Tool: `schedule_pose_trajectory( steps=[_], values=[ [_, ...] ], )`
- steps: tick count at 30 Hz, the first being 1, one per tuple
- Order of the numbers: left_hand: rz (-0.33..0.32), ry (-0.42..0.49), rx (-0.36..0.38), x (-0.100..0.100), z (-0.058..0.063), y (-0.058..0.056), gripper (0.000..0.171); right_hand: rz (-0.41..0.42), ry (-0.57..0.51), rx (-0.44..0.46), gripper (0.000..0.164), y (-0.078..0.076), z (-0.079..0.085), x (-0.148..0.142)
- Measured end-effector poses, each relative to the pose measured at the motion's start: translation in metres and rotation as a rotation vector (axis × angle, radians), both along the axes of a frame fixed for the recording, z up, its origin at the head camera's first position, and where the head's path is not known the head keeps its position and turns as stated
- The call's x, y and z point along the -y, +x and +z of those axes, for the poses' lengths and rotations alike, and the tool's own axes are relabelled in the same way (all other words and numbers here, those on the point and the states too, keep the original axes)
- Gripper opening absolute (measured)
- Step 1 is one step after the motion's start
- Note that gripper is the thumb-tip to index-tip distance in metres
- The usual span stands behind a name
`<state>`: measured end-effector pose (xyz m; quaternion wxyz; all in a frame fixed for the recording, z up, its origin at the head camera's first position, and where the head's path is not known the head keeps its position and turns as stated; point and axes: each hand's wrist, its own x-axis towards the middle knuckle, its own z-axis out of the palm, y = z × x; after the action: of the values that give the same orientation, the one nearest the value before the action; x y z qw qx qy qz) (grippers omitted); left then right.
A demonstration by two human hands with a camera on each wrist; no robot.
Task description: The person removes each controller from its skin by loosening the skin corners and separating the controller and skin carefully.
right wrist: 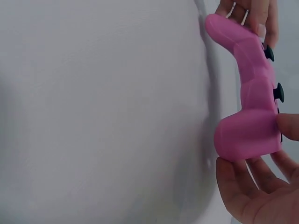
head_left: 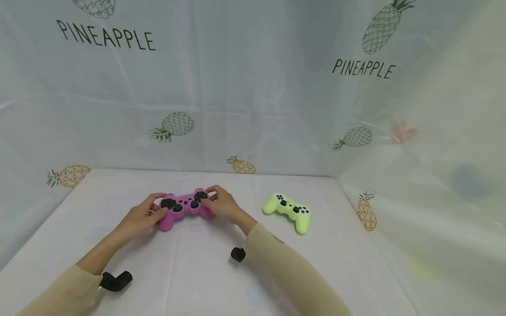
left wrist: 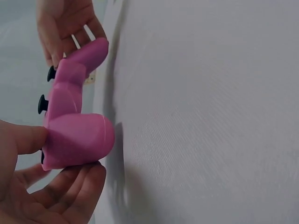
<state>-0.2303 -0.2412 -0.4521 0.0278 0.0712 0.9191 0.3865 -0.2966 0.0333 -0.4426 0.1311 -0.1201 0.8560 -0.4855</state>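
Between both hands is a pink game controller [head_left: 186, 203] with black buttons and thumbsticks, its face up in the head view. My left hand [head_left: 140, 219] grips its left end, thumb on top near the black buttons and fingers around the side and below. The right end is gripped by my right hand [head_left: 223, 204] in the same way. In the left wrist view, the pink controller [left wrist: 77, 140] shows its rounded handle between thumb and fingers. The right wrist view shows the controller [right wrist: 247, 135] edge-on, just off the white tabletop; whether any part touches it, I cannot tell.
A pale yellow-green game controller [head_left: 288, 210] lies on the white table [head_left: 189, 272], right of the pink one. Behind the table hangs a white curtain [head_left: 253, 87] printed with pineapples. Black wrist camera mounts [head_left: 115, 281] stick out from both sleeves.
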Motion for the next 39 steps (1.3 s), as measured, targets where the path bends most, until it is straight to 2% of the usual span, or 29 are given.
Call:
schedule_pose_trajectory(
  steps=[8,17,22,39],
  values=[
    [-0.063,0.020,-0.057,-0.019,0.007,0.000,0.058,0.037,-0.055,-0.002,0.045,0.014,0.005,-0.035],
    [-0.149,0.054,-0.114,-0.039,0.004,0.001,0.056,0.074,-0.092,-0.034,0.049,0.029,0.007,-0.066],
    [-0.188,0.079,-0.139,-0.048,0.002,0.002,0.055,0.077,-0.070,-0.048,0.051,0.035,0.008,-0.078],
    [-0.248,0.100,-0.144,-0.064,0.000,0.009,0.055,0.111,-0.007,-0.141,0.051,0.053,0.001,-0.101]
  ],
)
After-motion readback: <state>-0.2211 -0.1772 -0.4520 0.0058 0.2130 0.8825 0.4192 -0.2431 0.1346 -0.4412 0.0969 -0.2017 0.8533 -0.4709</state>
